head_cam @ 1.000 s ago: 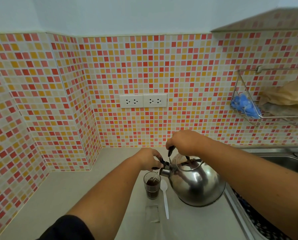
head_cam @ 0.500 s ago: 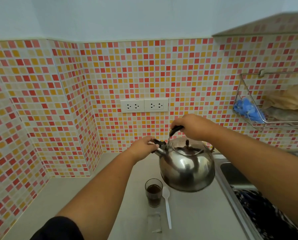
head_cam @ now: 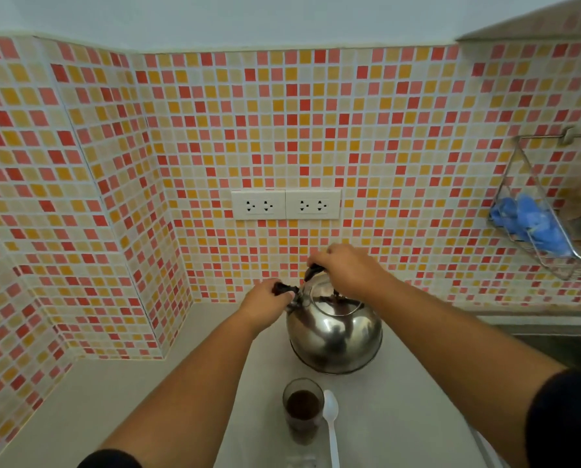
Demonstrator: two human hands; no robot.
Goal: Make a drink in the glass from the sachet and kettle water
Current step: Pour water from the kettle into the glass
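Pour looks finished. The small clear straight-sided drinking glass (head_cam: 303, 411) holds dark brown liquid to well over half, standing on the pale grey matte surface (head_cam: 167, 393), nearer the person than both hands. Judged left to do: let go of the kettle, stir, maybe top up; nothing shows whether the powder has dissolved.

The rounded polished stainless-steel kettle (head_cam: 334, 334) sits upright on the surface, directly under the right hand and just right of the left hand. Whether its base bears full weight yet, cannot tell. The steel is mirror-bright, a squat dome with a wide flat lid and dark fittings.

Right hand (head_cam: 348, 270): fingers curled over and closed on the kettle's black top handle. Left hand (head_cam: 268, 304): fingers pressed together, pinching the small black cap at the spout, on the kettle's left shoulder.

The white plastic spoon (head_cam: 331, 425) lies flat, bowl toward the kettle, just beside the glass on its right, well below the right hand; it looks untouched and dry, though that is too small to settle. A pale, crumpled clear scrap (head_cam: 300, 462) at the bottom edge, just below the glass, may be the emptied sachet; blurred and cut off.

Backsplash: glossy mosaic tile (head_cam: 282, 130) in red, orange, cream, beyond both hands.
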